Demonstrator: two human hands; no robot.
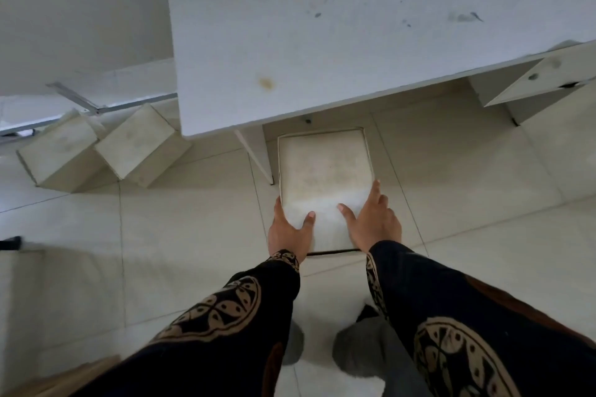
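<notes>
A white cushioned stool [325, 167] with a square top stands on the tiled floor, its far end tucked under the edge of a white table [322, 26]. My left hand [287, 232] grips the stool's near left corner, thumb on top and fingers down the side. My right hand [374, 222] holds the near right side, thumb lying on the seat, index finger stretched along the edge. Dark patterned sleeves cover both arms.
Two white cube stools [61, 151] [142, 142] sit on the floor at the left, beside a metal rail [96, 106]. A white drawer unit [541, 80] hangs under the table at the right. A slanted table leg [254, 151] stands just left of the stool. My feet in grey shoes [358, 351] are below.
</notes>
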